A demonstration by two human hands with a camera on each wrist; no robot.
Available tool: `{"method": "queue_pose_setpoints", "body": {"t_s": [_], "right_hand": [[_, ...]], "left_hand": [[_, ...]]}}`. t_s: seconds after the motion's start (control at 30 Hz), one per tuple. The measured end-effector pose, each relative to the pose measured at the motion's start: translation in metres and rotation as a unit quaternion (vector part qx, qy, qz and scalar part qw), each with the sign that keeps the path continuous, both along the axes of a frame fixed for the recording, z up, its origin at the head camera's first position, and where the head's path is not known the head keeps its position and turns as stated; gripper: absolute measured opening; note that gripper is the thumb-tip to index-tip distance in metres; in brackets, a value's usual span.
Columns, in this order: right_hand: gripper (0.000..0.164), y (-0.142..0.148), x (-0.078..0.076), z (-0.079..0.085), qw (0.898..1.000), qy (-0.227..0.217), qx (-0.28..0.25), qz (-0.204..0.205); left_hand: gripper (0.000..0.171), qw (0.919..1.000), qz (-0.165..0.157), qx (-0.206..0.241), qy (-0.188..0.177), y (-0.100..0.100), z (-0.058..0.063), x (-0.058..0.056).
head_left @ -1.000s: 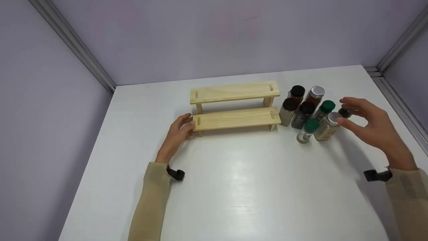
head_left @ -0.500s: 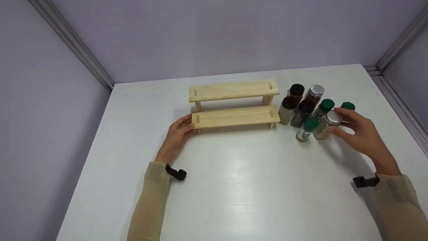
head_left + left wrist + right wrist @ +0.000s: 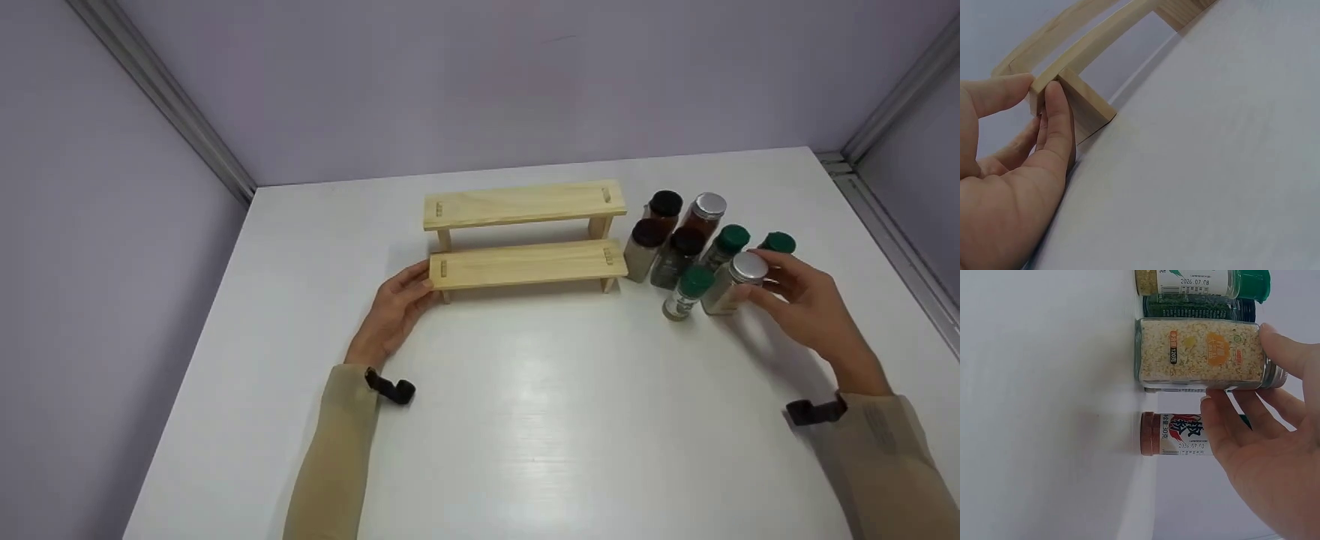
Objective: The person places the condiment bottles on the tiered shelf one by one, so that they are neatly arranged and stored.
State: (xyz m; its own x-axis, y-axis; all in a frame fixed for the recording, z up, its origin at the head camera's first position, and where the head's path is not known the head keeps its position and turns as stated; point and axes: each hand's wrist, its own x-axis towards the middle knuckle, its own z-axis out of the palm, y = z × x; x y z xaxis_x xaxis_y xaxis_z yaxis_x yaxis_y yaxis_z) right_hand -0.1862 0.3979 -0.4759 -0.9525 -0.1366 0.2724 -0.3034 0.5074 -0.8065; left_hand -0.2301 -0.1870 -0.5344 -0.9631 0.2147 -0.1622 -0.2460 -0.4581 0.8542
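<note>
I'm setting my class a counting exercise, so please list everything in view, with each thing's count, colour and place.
Oblong wooden shelf boards on legs: two, pale yellow, mid-table, one behind and higher.
Silver-capped clear jars: two, reddish-brown and pale contents, right of the boards, back and front.
Black-capped clear jars: three, reddish-brown, pale and dark contents, cluster's left half.
Green-capped round jars: three, cluster's front, middle and right.
Flat table: one, white, under boards and jars.
Smooth walls: three, pale lilac, back, left and right.
Metal rails: at least three, grey, left and right.
Wrist cameras: two, black, at the cuffs.
Sleeves: two, tan, forearms.
Left hand: one, pinching the front board's left end.
Right hand: one, gripping the front silver-capped jar near its top.
</note>
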Motion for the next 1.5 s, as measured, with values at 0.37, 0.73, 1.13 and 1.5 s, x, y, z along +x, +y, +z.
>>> {"method": "queue_pose_setpoints", "body": {"t_s": [0.37,0.73,1.13,1.5], "right_hand": [[0.051,-0.001,0.001,0.000,1.000,0.001,-0.001,-0.022],[0.050,-0.007,0.003,0.019,1.000,0.010,0.001,-0.030],[0.048,-0.021,0.005,0.066,0.996,0.046,0.006,-0.070],[0.043,-0.045,-0.001,0.106,0.994,0.072,-0.006,-0.085]], "left_hand": [[0.054,1.0000,-0.001,0.002,0.006,0.000,0.000,-0.001],[0.053,1.0000,-0.003,-0.006,0.006,-0.001,0.000,0.002],[0.054,0.9999,0.005,-0.009,-0.004,0.000,-0.001,0.002],[0.054,0.9996,0.010,-0.023,-0.011,-0.003,0.001,0.003]]}}
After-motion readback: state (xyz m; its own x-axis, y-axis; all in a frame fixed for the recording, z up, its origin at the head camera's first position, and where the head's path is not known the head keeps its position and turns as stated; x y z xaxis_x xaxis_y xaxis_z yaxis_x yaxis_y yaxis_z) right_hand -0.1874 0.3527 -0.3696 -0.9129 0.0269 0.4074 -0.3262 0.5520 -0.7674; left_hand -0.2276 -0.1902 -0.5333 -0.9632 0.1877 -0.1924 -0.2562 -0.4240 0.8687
